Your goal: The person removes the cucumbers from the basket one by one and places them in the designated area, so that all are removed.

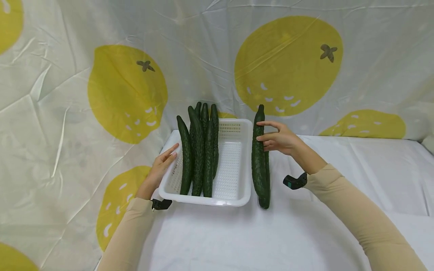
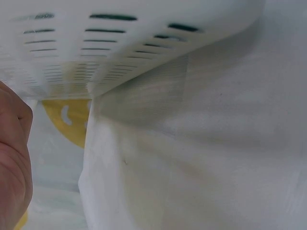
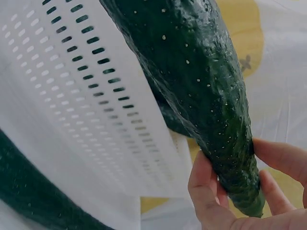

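A white plastic basket (image 1: 234,169) with slotted walls holds several dark green cucumbers (image 1: 198,158) that lean against its far side. At the basket's left rim, my left hand (image 1: 159,169) holds on, fingertips and thumb at the edge; the left wrist view shows part of this hand (image 2: 14,158) beside the slotted wall (image 2: 96,43). Right of the basket, my right hand (image 1: 278,141) grips a long cucumber (image 1: 258,162) near its far end. The right wrist view shows thumb and fingers around this cucumber (image 3: 201,91). Another cucumber (image 1: 267,177) lies partly hidden under it.
White cloth (image 1: 217,237) covers the table. Behind and to the left hangs a pale curtain (image 1: 200,49) printed with big yellow lemons (image 1: 288,64). Small black devices (image 1: 295,181) sit at both wrists.
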`<state>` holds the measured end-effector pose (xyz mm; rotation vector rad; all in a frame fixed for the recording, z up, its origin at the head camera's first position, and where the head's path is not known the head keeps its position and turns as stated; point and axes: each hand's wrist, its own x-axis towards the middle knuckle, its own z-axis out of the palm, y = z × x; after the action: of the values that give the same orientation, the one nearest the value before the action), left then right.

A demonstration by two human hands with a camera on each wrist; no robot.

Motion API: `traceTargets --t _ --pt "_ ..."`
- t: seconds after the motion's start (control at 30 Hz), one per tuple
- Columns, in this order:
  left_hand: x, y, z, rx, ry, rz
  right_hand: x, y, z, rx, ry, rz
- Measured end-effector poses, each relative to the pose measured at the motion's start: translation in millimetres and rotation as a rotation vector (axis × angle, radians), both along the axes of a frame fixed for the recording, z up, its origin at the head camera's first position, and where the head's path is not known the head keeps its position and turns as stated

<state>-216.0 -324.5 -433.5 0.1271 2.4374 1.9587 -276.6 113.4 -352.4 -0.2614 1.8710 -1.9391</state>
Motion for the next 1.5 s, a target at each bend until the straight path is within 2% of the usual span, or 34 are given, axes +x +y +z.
traceTargets --t 0.43,0.8,1.1,1.33,1.5 --pt "-1.1 0.1 -1.2 0.001 -0.005 0.008 2.7 31 -11.8 0.045 -0.009 0.003" --pt "-0.9 -0.5 0.4 -0.002 0.007 0.012 3.3 47 -26.2 0.042 -0.022 0.018" --pt "0.2 1.6 3.6 -0.004 -0.035 0.008 0.7 59 -45.0 0.086 -0.032 0.008" --pt "-0.4 2.8 6.6 0.015 -0.028 0.001 0.1 65 -58.3 0.114 -0.020 -0.017" --pt "0.4 2.0 2.9 0.027 -0.022 0.003 -1.7 65 -70.3 0.140 -0.032 -0.032"
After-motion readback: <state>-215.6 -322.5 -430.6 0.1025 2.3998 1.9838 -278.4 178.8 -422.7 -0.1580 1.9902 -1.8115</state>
